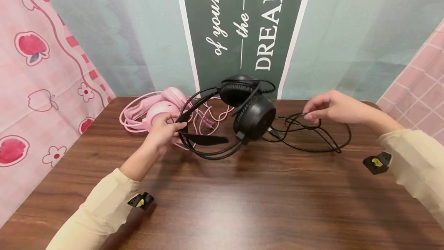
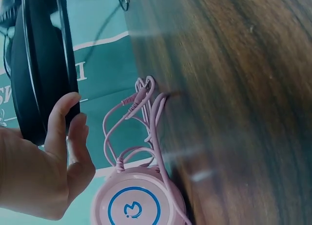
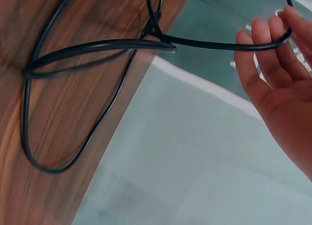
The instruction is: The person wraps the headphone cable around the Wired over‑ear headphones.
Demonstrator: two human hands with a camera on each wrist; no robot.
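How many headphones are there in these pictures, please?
2: black headphones, held up by the left hand; pink headphones, lying at the back left of the table.

Left sleeve [image 1: 98, 201]: cream, slanting up from the lower left and ending short of the wrist.
Left wrist [image 1: 138, 168]: bare, nearly in line with the forearm.
Left hand [image 1: 162, 132]: reaching forward and inward, thumb and fingers pinching.
Left fingers [image 2: 80, 147]: bent, two tips close together in the left wrist view (the others are hidden there).
Right sleeve [image 1: 412, 161]: cream, coming in from the right edge.
Right wrist [image 1: 383, 123]: bare, angled inward.
Right hand [image 1: 334, 107]: held slightly farther forward than the left, pointing left, thumb and fingertips brought together.
Right fingers [image 3: 273, 66]: side by side, gently curled, palm visible to the right wrist camera.
Spacing: hands well apart.
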